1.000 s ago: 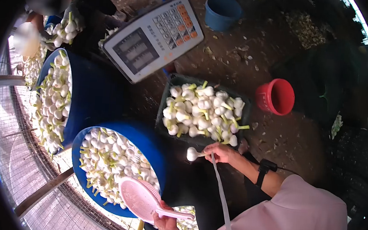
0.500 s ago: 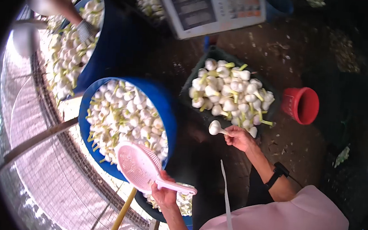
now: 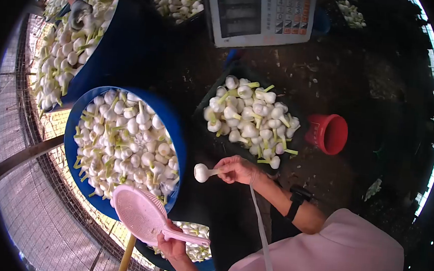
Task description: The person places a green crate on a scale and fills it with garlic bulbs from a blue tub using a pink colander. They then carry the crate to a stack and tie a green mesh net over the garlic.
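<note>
My left hand (image 3: 172,245) is closed around the handle of a pink plastic strainer (image 3: 139,215), tilted over the near edge of a blue tub (image 3: 178,125) heaped with garlic bulbs (image 3: 130,139). The strainer's visible inside holds no bulbs. A single garlic bulb (image 3: 201,173) with a short stem is pinched by that stem in my right hand (image 3: 237,168), between the tub and a dark crate (image 3: 211,90). More garlic bulbs (image 3: 254,113) are piled in that crate, just beyond my right hand.
A digital scale (image 3: 262,18) stands behind the crate, and a red bucket (image 3: 324,134) lies to its right. Another person's gloved hands (image 3: 81,14) are over a second blue tub of garlic at upper left. A pale strap (image 3: 261,225) hangs before my shirt.
The view has shifted, so the tubs and crate sit further left. My right hand has moved left with the bulb, away from the crate's edge. The other person's second hand has come into sight.
</note>
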The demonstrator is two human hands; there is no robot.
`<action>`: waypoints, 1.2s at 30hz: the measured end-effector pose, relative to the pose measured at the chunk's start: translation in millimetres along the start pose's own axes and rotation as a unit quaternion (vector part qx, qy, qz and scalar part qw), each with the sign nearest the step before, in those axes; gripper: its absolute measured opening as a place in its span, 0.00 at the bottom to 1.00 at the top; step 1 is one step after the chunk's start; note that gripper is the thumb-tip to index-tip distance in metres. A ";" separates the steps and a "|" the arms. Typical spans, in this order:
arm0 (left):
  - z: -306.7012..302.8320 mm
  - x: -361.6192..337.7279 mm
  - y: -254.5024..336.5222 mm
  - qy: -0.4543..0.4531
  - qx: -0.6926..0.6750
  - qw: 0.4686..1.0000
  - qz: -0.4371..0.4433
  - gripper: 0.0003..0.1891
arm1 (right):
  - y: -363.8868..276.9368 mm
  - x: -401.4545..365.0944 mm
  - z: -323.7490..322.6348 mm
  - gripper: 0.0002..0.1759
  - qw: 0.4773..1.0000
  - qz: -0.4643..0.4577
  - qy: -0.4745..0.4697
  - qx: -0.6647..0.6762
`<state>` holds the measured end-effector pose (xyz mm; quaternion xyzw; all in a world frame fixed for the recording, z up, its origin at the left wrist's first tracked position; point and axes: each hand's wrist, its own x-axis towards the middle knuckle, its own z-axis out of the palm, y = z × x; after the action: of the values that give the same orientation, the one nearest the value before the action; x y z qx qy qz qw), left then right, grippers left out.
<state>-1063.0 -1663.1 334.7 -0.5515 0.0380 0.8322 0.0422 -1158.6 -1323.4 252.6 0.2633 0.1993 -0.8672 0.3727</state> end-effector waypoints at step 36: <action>42.8 3.1 -42.4 0.047 0.097 0.994 0.014 0.22 | -104.5 -41.7 -133.4 0.10 0.634 -0.342 0.544 -0.430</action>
<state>-1098.6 -1616.1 347.7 -0.5825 0.1283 0.7984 0.0823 -1171.7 -1161.3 189.1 0.4101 0.7924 -0.4482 -0.0555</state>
